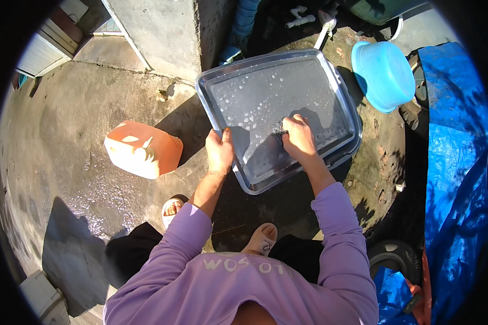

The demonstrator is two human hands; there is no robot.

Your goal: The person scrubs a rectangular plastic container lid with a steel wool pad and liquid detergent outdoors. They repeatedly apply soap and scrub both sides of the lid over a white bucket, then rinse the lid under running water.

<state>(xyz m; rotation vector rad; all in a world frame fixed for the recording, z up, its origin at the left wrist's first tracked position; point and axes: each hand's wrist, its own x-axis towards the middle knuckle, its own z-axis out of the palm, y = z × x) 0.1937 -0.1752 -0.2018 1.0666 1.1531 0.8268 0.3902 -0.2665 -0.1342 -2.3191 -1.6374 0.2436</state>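
In front of me is a wide rectangular tray (260, 97) with a raised, shiny rim, tilted and wet with drops and patches of suds. My left hand (220, 151) grips its left rim, thumb on top; the fingers underneath are hidden. My right hand (299, 136) presses a dark, shiny scouring pad (277, 128), apparently of steel wool, against the tray's surface right of the middle. Most of the pad is covered by the fingers. A second rim (356, 138) shows beneath the tray along its right side; what supports both cannot be told.
Left of the tray, an orange plastic jug (166, 154) with a pale cap or spout stands on wet concrete (85, 195). A blue plastic basin (390, 77) leans on its side at right, near a blue tarpaulin (451, 162) and a tyre (398, 260). A concrete pillar (166, 36) rises behind.
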